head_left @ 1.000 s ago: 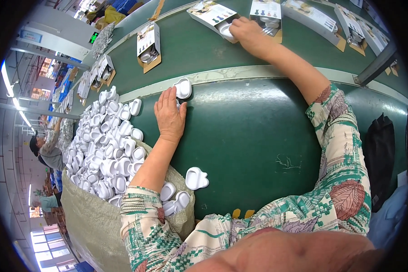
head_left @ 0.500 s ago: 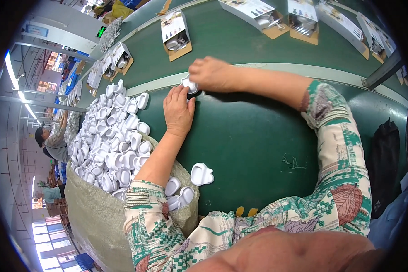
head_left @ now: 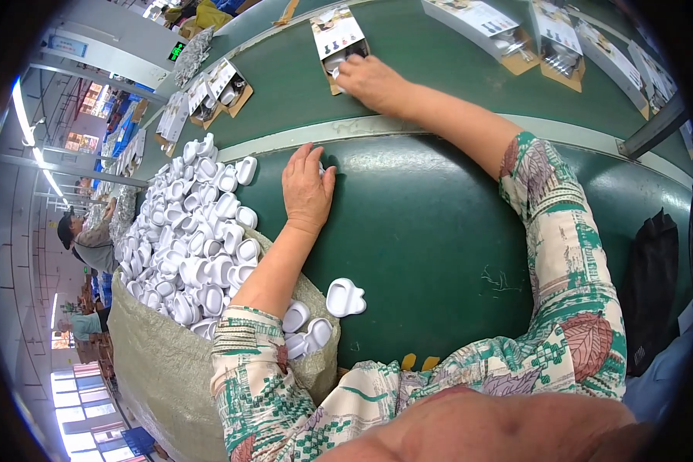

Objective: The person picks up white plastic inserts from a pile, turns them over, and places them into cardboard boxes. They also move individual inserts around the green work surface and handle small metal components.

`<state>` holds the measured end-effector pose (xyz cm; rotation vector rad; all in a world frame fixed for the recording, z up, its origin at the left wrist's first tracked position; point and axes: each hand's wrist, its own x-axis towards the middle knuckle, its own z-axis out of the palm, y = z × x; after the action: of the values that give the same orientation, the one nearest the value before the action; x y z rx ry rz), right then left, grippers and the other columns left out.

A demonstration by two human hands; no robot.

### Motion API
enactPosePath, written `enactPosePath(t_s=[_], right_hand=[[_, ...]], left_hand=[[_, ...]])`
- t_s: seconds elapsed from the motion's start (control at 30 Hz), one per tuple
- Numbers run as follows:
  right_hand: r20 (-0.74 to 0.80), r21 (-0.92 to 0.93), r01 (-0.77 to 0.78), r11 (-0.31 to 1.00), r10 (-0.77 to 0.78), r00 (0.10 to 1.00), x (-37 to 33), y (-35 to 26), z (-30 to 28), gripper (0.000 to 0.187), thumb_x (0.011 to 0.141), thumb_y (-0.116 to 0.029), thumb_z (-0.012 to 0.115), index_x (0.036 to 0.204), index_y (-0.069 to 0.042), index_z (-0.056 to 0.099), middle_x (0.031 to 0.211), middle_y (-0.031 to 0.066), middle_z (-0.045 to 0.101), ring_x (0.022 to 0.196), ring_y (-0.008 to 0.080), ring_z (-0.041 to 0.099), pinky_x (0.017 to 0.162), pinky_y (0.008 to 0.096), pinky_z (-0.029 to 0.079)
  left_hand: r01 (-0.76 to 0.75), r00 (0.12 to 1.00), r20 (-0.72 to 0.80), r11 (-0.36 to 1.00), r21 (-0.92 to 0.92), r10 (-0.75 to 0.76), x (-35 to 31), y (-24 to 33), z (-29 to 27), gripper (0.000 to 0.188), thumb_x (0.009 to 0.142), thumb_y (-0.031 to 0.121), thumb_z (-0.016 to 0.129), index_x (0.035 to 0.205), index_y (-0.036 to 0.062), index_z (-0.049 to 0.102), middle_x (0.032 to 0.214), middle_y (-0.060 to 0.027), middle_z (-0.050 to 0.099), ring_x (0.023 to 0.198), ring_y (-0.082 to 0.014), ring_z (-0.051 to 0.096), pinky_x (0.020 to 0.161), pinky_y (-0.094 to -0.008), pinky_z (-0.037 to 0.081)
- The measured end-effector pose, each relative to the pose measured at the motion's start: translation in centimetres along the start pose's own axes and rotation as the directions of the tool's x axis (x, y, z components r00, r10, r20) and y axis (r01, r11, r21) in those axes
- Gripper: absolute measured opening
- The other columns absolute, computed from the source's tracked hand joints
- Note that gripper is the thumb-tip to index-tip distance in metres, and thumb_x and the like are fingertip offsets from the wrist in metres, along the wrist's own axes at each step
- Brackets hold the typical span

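Observation:
My right hand (head_left: 373, 83) reaches over the conveyor to the open end of a printed carton (head_left: 337, 31). Its fingers are closed on a small white plastic dish, mostly hidden by the hand, at the carton's mouth. My left hand (head_left: 308, 189) lies on the green worktop beside the rail, its fingers and thumb around another white piece that only partly shows. Left of that forearm, a large heap of white plastic dishes (head_left: 200, 223) with knobbed ends spills from a woven sack (head_left: 161, 362). One loose white dish (head_left: 346, 298) lies on the worktop near my body.
More open cartons (head_left: 477, 27) with packed items stand along the green conveyor (head_left: 408, 69). A pale rail (head_left: 439, 123) divides it from the worktop (head_left: 431, 254). A metal post (head_left: 654, 127) rises at the right, near a black bag (head_left: 650, 285). Another person (head_left: 92, 239) is at far left.
My right hand has moved from beside my left hand, across the rail to the carton, carrying a white dish. The cartons have shifted right in view. My left hand stays near the rail.

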<state>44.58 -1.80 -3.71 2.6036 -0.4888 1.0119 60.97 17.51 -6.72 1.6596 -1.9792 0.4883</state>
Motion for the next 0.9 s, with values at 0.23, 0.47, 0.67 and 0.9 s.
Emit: enactPosePath(t_s=[0.23, 0.47, 0.67, 0.9], right_hand=[[-0.129, -0.249, -0.299, 0.921, 0.275, 0.953, 0.4, 5.5, 1.3, 0.012, 0.078, -0.010, 0.054, 0.089, -0.007, 0.059, 0.095, 0.0071, 0.057, 0.096, 0.0242, 0.055, 0.074, 0.0387, 0.045], [-0.085, 0.385, 0.035, 0.922, -0.002, 0.996, -2.3, -8.3, -0.7, 0.026, 0.069, -0.012, 0.063, 0.094, -0.007, 0.057, 0.094, 0.0088, 0.054, 0.090, 0.0272, 0.054, 0.073, 0.0388, 0.047], [0.128, 0.571, -0.065, 0.818, -0.010, 0.992, -3.3, -9.7, -0.7, 0.047, 0.074, -0.020, 0.069, 0.115, -0.007, 0.050, 0.109, 0.0134, 0.054, 0.102, 0.0312, 0.053, 0.085, 0.0422, 0.045], [-0.029, 0.491, 0.106, 0.864, -0.105, 0.994, -3.8, -9.6, -0.9, 0.034, 0.074, -0.019, 0.067, 0.104, -0.007, 0.056, 0.112, 0.0123, 0.053, 0.104, 0.0292, 0.053, 0.086, 0.0419, 0.044]], left_hand=[[-0.001, 1.000, -0.013, 1.000, -0.019, 0.001, 0.0, -0.4, -0.3, 0.042, 0.078, 0.021, 0.066, 0.115, 0.0042, 0.053, 0.121, -0.0163, 0.053, 0.112, -0.0334, 0.050, 0.095, -0.0426, 0.038], [0.127, 0.984, -0.059, 0.888, -0.442, -0.170, -0.1, -0.5, 0.7, 0.060, 0.092, 0.047, 0.046, 0.130, 0.0008, 0.043, 0.127, -0.0206, 0.049, 0.116, -0.0376, 0.047, 0.098, -0.0404, 0.037], [0.242, 0.965, 0.084, 0.727, -0.643, -0.248, -0.2, -1.1, 1.1, 0.064, 0.096, 0.049, 0.036, 0.134, -0.0023, 0.038, 0.137, -0.0206, 0.041, 0.126, -0.0343, 0.040, 0.104, -0.0361, 0.031], [0.500, 0.847, 0.406, 0.259, -0.826, -0.343, 1.1, -0.8, -0.2, 0.064, 0.098, 0.044, 0.037, 0.145, 0.0035, 0.022, 0.148, -0.0132, 0.026, 0.136, -0.0231, 0.026, 0.111, -0.0322, 0.020]])
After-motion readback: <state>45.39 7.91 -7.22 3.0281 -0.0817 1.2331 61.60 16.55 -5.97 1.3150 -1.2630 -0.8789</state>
